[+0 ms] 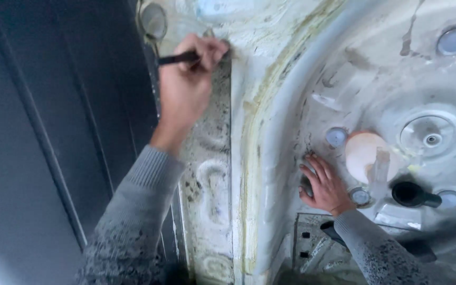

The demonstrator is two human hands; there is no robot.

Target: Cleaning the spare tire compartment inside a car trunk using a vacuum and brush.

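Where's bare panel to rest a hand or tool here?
Free: pale strip between the ridge and the curved bead, and the dark panel at left. Crowded: around the right hand, with round plugs, a pinkish disc and a black cap. Left hand holds a dark tool.

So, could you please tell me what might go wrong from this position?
1. The left hand grips a thin dark tool at full reach against the panel seam; it could slip and gouge the metal.
2. The right hand braces flat on the dusty curved panel and might slide.
3. The loose black cone-shaped part nearby could be knocked.
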